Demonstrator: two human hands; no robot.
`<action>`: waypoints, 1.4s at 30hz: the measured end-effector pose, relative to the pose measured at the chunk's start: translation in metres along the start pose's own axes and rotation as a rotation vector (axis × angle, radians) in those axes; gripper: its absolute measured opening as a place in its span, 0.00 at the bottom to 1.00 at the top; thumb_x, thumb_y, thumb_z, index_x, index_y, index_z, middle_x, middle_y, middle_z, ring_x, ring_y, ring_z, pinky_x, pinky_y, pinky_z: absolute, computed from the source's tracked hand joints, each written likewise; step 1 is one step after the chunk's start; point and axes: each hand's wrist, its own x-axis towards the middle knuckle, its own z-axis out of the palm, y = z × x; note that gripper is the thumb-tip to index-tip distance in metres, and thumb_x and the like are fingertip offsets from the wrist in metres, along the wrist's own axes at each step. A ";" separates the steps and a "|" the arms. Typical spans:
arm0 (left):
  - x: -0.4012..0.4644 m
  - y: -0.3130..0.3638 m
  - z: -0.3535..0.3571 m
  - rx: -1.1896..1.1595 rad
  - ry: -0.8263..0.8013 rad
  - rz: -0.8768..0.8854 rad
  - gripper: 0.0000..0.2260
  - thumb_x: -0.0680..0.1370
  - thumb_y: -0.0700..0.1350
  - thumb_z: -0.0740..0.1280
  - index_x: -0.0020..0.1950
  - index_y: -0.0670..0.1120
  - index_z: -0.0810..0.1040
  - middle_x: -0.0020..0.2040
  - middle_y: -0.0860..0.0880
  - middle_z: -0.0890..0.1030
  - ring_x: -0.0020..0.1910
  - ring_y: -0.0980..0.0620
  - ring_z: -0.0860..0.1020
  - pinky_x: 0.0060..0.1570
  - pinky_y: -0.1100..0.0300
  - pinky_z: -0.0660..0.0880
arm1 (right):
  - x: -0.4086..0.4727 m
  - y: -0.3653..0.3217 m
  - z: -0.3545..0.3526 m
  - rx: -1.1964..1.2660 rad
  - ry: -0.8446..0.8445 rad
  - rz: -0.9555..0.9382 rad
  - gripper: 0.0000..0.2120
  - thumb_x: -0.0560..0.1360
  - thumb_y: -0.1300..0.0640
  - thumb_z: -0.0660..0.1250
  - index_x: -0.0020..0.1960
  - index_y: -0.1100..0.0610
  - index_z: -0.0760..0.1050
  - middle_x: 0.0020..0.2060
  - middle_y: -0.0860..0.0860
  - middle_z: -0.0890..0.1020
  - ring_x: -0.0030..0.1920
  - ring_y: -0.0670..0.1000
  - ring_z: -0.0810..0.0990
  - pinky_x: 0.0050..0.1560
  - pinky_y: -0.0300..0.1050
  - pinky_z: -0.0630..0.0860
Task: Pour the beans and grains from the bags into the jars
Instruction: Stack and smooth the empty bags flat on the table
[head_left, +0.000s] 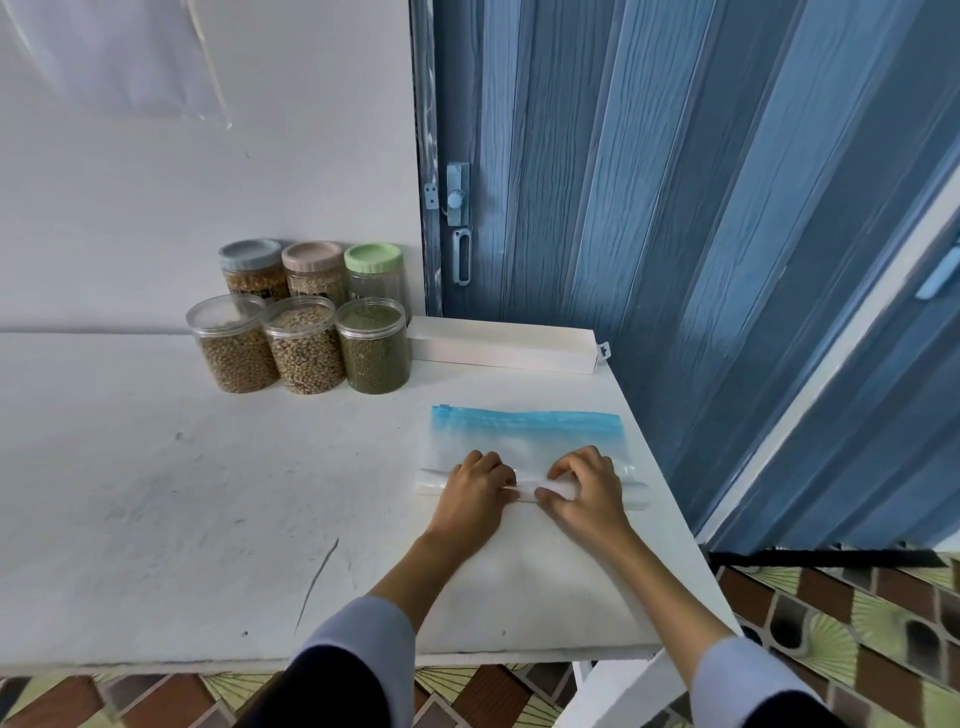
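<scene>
Bag (524, 441), clear with blue zip strip, lies flat, empty.

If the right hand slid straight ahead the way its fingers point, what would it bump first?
Probably the blue zip strip of the empty plastic bag that the right hand is rolling; beyond that, likely the white box.
</scene>
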 end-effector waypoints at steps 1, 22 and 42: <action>0.003 0.000 -0.001 -0.001 0.002 -0.012 0.06 0.75 0.41 0.69 0.49 0.41 0.83 0.46 0.43 0.80 0.48 0.43 0.76 0.47 0.55 0.69 | -0.002 0.001 -0.002 0.040 -0.004 0.015 0.11 0.66 0.56 0.77 0.40 0.52 0.75 0.45 0.46 0.71 0.50 0.47 0.68 0.54 0.44 0.67; 0.012 -0.003 0.011 0.307 0.070 0.081 0.16 0.66 0.54 0.75 0.31 0.43 0.77 0.32 0.48 0.76 0.33 0.47 0.77 0.31 0.59 0.73 | 0.020 0.002 0.002 0.012 0.004 0.052 0.12 0.63 0.51 0.79 0.34 0.49 0.76 0.41 0.45 0.76 0.49 0.49 0.71 0.48 0.43 0.60; -0.009 0.003 0.011 0.415 0.188 0.034 0.10 0.75 0.51 0.56 0.43 0.48 0.73 0.36 0.52 0.78 0.34 0.49 0.76 0.33 0.57 0.71 | -0.001 -0.006 -0.005 -0.307 -0.108 -0.034 0.14 0.76 0.45 0.67 0.40 0.56 0.76 0.40 0.46 0.72 0.52 0.51 0.72 0.46 0.45 0.60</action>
